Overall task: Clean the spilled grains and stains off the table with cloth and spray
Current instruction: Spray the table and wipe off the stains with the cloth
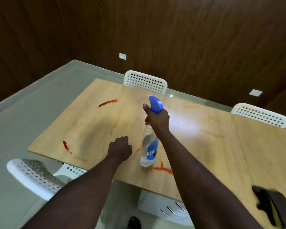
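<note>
My right hand (158, 119) grips the neck of a clear spray bottle (149, 147) with a blue label and blue trigger head (155, 104), held above the light wooden table (213, 146). My left hand (120, 148) rests on the table as a closed fist, just left of the bottle; I cannot tell whether anything is under it. Red stains mark the table: a streak at the far left (108, 102), one near the left edge (66, 145), and a smear by the near edge (163, 168). Fainter orange marks (190, 107) lie to the right. No cloth is clearly visible.
White perforated chairs stand at the far side (145, 80), far right (261, 114) and near left (35, 176). A dark object (274, 205) lies at the table's near right edge. A white drawer unit (165, 207) sits under the table. Wood-panelled walls surround the room.
</note>
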